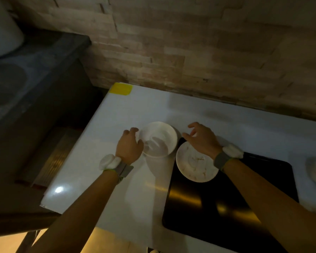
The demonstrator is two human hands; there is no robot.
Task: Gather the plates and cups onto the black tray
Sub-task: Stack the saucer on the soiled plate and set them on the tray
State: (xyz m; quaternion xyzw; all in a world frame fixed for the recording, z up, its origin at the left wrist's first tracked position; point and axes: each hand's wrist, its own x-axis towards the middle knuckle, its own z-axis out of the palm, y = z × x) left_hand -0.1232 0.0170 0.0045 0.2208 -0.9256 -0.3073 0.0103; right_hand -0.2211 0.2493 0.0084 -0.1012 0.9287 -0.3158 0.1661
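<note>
left hand (129, 148): grips white plate (161, 137) at its 9 o'clock rim;
right hand (202, 139): relaxed, empty, above soiled plate (195, 165);
black tray (226, 207): soiled plate at 11 o'clock corner

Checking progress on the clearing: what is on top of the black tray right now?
One smeared white plate lies on the black tray at its far left corner. The right hand and forearm hide parts of the tray's surface.
</note>
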